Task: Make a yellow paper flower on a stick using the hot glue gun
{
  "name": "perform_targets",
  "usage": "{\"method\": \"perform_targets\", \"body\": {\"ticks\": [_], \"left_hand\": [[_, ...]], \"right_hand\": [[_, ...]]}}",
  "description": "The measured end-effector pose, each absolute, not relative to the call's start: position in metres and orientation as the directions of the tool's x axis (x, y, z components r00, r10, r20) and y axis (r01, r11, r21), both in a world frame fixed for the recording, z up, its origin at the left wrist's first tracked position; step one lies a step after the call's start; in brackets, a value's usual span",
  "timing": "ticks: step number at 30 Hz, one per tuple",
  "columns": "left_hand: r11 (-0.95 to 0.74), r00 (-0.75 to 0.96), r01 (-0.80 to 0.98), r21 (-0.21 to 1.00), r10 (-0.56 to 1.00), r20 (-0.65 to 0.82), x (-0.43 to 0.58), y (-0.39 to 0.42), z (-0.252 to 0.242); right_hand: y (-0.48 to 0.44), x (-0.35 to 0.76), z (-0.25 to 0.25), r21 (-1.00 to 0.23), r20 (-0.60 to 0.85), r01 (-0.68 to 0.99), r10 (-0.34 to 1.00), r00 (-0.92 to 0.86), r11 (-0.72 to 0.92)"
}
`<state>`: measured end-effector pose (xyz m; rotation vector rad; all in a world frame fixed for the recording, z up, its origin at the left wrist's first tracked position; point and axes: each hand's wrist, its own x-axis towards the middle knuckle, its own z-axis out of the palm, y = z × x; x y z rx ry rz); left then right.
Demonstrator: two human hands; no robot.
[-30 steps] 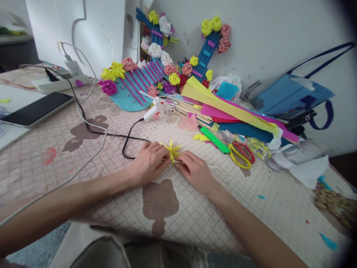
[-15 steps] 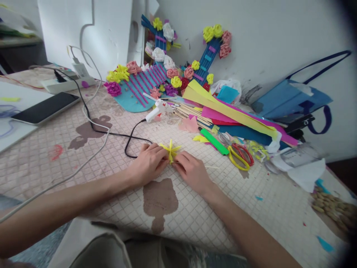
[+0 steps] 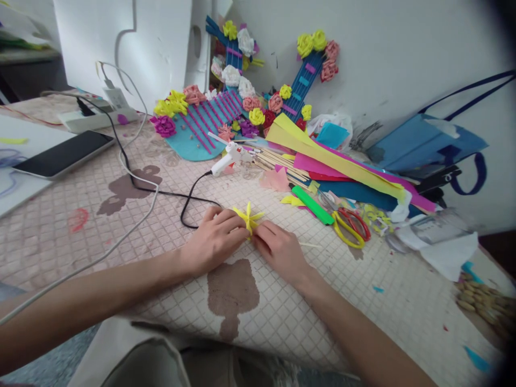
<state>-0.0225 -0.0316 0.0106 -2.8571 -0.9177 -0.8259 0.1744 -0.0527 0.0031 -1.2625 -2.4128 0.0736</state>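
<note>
Right fingers (image 3: pixel 266 236) closer to yellow flower (image 3: pixel 249 217) (slightly); less pale stick (image 3: pixel 311 245) showing.

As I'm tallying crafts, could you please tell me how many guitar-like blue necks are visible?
2: the left neck stands beside the white board; the right neck slants before the wall, beyond the right hand. More could be hidden behind flowers.

no text, label, brand, number or sign can be read anywhere in view.
</note>
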Motion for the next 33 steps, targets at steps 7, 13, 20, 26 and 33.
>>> {"method": "perform_targets", "body": {"ticks": [7, 13, 20, 26, 33], "left_hand": [[-0.816, 0.710, 0.576, 0.053, 0.531, 0.463, -0.0243, -0.0343, 0.0096], [-0.779, 0.681, 0.617, 0.111, 0.599, 0.421, -0.0224, -0.0340, 0.0077], [-0.758, 0.669, 0.640, 0.130, 0.632, 0.391, -0.0207, -0.0351, 0.0048], [-0.746, 0.665, 0.650, 0.143, 0.650, 0.369, -0.0191, -0.0356, 0.0038], [-0.737, 0.645, 0.642, 0.211, 0.668, 0.370, -0.0185, -0.0364, 0.0095]], "right_hand": [[-0.0547, 0.1736, 0.0001, -0.231, 0.351, 0.776, 0.794, -0.496, 0.587], [-0.0588, 0.1718, 0.0048, -0.216, 0.425, 0.758, 0.758, -0.495, 0.616], [-0.0570, 0.1695, 0.0092, -0.218, 0.483, 0.746, 0.734, -0.478, 0.630], [-0.0537, 0.1679, 0.0048, -0.242, 0.451, 0.716, 0.730, -0.514, 0.655], [-0.0544, 0.1672, 0.0051, -0.285, 0.375, 0.738, 0.780, -0.502, 0.612]]}}
